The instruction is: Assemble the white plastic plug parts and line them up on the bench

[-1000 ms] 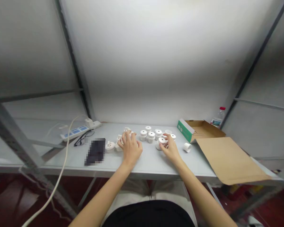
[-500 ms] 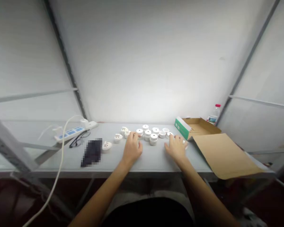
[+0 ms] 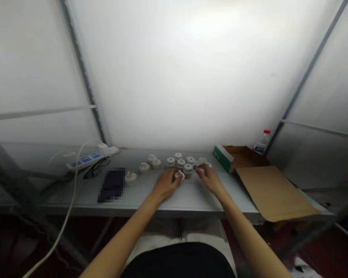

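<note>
My left hand (image 3: pixel 166 183) is closed around a white round plug piece (image 3: pixel 179 175) with a raised part on top, held just above the table. My right hand (image 3: pixel 211 179) is closed, thumb and fingers around a small white round piece (image 3: pixel 201 170), mostly hidden by the fingers. Several white round caps with a dark centre hole (image 3: pixel 188 168) stand between and behind my hands. Open white cups (image 3: pixel 202 160) lie beyond my right fingers, partly covered. To the left stand several white round plug pieces with prongs upward (image 3: pixel 144 167).
On the left are a power strip (image 3: pixel 88 160), glasses (image 3: pixel 97 168), a blurred dark item (image 3: pixel 112 185) and a white cable (image 3: pixel 72 200). On the right, an open cardboard box (image 3: pixel 224 158) has its flap (image 3: pixel 278 193) reaching the table's front edge. A bottle (image 3: pixel 262 143) stands behind it.
My left hand has moved right and nearer, and a plug piece now shows in its fingers. My right hand has shifted left, its fingers drawn together around a small white piece.
</note>
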{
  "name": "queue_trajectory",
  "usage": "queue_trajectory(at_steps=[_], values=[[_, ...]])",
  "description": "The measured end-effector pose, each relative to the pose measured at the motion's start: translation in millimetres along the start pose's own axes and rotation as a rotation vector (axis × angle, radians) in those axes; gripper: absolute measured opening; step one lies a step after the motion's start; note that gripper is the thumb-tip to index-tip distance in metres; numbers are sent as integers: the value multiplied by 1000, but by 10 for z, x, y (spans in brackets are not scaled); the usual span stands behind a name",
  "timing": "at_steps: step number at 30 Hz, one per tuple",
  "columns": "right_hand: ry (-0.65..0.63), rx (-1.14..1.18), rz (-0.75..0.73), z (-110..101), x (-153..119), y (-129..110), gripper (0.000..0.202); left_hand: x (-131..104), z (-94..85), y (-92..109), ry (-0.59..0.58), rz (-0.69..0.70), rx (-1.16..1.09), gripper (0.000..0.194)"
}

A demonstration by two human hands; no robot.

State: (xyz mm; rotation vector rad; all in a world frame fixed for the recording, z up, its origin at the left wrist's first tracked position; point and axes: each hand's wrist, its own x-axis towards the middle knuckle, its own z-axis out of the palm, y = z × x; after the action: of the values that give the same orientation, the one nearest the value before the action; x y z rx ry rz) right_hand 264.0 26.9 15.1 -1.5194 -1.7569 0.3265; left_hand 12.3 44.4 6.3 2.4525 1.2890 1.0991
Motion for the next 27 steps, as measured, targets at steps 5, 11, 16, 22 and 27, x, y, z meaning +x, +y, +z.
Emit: queue_trajectory(at_steps=[5,11,16,22,27], values=[[14,269,-131,246,-43,-183,39,-11,0,38,-65,53,-64,24],[30,533,-233,386,-57,-165,47,-3,-19,80,7,117,-173,42],[37,624,-245,332,-27,-147,41,8,-55,126,-10,186,-190,50],[-69,708,-229,361,-1,-121,51,4,-56,120,-16,262,-173,57],[-58,663,-196,385,-28,-132,48,0,-28,76,24,287,-131,50]])
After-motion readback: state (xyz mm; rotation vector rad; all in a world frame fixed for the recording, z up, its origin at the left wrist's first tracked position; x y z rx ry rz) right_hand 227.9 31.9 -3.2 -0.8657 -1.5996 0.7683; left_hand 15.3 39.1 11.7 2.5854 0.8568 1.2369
